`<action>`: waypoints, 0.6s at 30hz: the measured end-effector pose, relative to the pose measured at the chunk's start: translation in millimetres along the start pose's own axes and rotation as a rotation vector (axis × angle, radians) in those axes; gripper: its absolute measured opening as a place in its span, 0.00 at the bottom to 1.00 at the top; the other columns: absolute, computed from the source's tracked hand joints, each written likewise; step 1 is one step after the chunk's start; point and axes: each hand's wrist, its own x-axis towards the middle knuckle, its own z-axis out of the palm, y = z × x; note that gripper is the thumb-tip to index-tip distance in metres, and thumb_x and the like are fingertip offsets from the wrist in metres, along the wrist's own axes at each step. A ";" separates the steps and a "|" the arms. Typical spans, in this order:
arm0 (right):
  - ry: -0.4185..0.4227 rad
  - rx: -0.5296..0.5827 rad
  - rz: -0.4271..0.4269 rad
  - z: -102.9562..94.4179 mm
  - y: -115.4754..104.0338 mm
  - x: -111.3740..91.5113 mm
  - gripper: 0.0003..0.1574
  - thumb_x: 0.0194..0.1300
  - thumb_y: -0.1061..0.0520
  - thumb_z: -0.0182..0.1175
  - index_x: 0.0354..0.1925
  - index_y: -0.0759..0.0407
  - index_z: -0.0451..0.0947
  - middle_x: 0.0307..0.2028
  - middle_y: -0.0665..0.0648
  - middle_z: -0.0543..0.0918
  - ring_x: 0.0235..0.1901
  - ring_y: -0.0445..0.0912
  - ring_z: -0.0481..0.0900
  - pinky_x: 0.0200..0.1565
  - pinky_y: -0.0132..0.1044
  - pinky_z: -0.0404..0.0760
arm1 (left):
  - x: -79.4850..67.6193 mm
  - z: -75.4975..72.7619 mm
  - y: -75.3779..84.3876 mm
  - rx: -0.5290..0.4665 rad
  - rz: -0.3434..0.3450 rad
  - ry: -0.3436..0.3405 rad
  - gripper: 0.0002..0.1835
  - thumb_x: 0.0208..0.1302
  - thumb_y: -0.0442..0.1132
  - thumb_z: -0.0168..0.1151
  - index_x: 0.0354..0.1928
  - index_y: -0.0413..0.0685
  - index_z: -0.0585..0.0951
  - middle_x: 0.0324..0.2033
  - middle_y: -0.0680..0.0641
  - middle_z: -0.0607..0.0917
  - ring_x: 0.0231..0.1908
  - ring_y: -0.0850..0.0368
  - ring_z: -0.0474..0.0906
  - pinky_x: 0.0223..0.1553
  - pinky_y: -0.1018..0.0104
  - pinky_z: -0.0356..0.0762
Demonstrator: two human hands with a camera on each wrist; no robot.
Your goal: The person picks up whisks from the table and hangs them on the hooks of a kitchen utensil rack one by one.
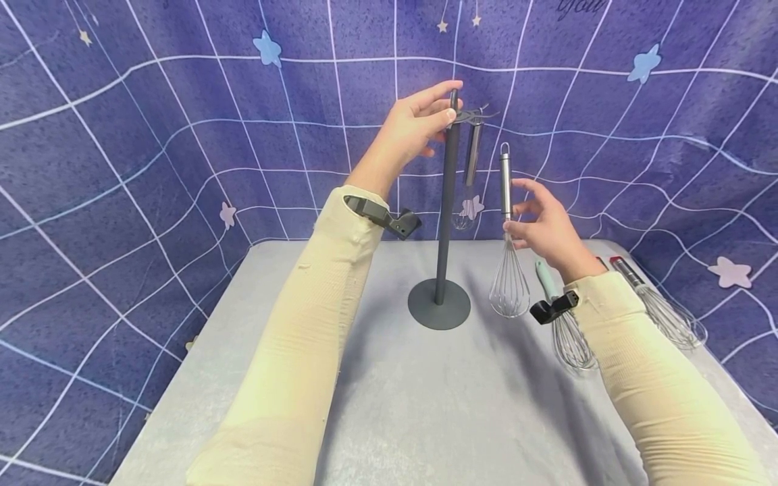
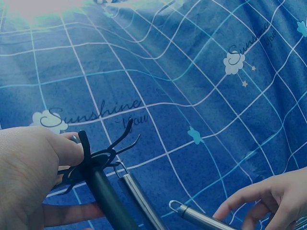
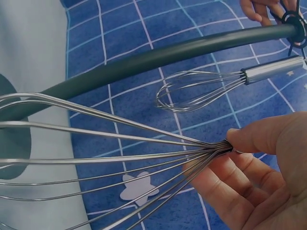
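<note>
The left hand grasps the top of a dark grey metal stand, upper centre of the head view, with the thumb against the upper post and the other fingers extending behind it. The stand is upright; its round flat base rests on the pale grey desk at mid-frame. A ring of curved dark hooks surrounds the post near its top.

The right hand grasps a stainless steel balloon whisk, right of centre. Thumb and fingers pinch it where handle meets wires; the handle points up with its hanging loop uppermost, the wires point down. The whisk is beside the post and apart from it.

A second steel whisk with a narrow handle hangs from the hooks, wires downward, between the post and the held whisk in the head view.

Two whisks lie at the right of the frame: one with a mint-green handle, partly hidden by the right wrist, and one steel with a red-tipped handle.
</note>
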 end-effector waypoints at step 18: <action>0.023 -0.015 -0.064 2.9 -12.7 -0.4 0.49 0.59 0.76 0.63 0.73 0.48 0.63 0.41 0.60 0.77 0.24 0.42 0.84 0.26 0.41 0.86 | -2.8 -0.3 1.7 0.007 -0.007 -0.002 0.26 0.75 0.42 0.60 0.70 0.74 0.73 0.60 0.64 0.81 0.48 0.54 0.80 0.42 0.61 0.76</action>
